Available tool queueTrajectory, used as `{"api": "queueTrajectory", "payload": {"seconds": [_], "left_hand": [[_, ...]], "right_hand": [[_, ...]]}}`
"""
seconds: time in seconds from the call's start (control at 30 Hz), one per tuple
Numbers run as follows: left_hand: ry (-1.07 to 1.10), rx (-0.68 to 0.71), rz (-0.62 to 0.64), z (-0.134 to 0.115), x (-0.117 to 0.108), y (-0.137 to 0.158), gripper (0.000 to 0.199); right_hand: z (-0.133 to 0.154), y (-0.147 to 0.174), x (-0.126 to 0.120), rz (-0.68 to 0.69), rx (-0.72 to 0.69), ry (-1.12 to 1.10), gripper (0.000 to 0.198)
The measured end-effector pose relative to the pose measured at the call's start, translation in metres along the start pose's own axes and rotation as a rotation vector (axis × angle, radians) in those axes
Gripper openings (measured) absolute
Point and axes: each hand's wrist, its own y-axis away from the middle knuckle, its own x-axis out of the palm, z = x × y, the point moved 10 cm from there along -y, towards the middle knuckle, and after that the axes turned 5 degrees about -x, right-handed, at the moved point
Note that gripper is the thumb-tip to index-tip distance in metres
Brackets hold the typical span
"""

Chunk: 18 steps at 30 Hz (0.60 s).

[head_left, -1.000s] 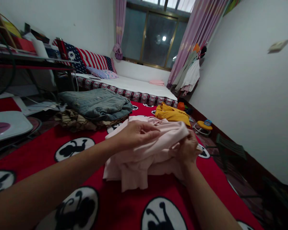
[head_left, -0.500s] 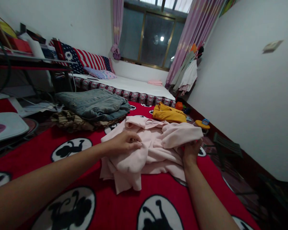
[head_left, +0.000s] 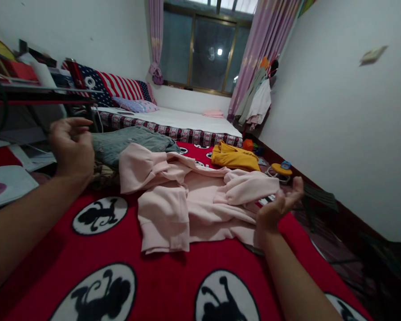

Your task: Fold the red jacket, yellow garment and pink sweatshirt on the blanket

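A pale pink long-sleeved top lies loosely spread on the red blanket, one sleeve folded toward me at its left. My left hand is raised left of the top, apart from it, with loosely bent fingers and nothing in them. My right hand is at the right edge of the top, palm turned up and fingers apart, beside the right sleeve. Whether the right wrist touches the cloth I cannot tell.
Folded denim clothing lies behind my left hand on brown ruffled cloth. A yellow garment sits beyond the top. A white bed stands at the back, a cluttered desk at left, a dark stool at right.
My left hand has let go of the pink top and moved up and left. The top's left part is spread wider. My right hand has come out from under the right sleeve and opened.
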Motion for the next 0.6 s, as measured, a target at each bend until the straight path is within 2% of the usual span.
{"api": "queueTrajectory", "payload": {"seconds": [0.07,0.1,0.17,0.23,0.3,0.4,0.5,0.6], "left_hand": [[0.034,0.041,-0.285,-0.038,-0.019,0.013,0.055],[0.039,0.094,-0.302,-0.062,-0.011,0.019,0.050],[-0.013,0.242,-0.080,-0.108,0.037,0.026,0.045],[-0.104,0.343,0.172,-0.132,0.094,0.037,0.052],[-0.192,0.322,0.331,-0.125,0.140,0.043,0.065],[-0.357,0.064,0.442,-0.077,0.185,0.037,0.092],[-0.537,-0.139,0.468,-0.038,0.204,0.028,0.105],[-0.632,-0.161,0.451,-0.030,0.211,0.017,0.097]], "right_hand": [[0.038,-0.004,0.011,0.119,-0.143,-0.017,0.050],[0.056,-0.003,0.023,0.208,-0.223,-0.016,0.046],[0.079,0.008,0.055,0.430,-0.377,0.040,0.038],[0.075,0.025,0.091,0.647,-0.462,0.188,0.042],[0.044,0.036,0.118,0.803,-0.427,0.381,0.065],[-0.021,0.043,0.135,0.973,-0.228,0.605,0.095],[-0.063,0.046,0.139,1.134,-0.059,0.689,0.108],[-0.072,0.038,0.138,1.149,0.006,0.740,0.112]]}}
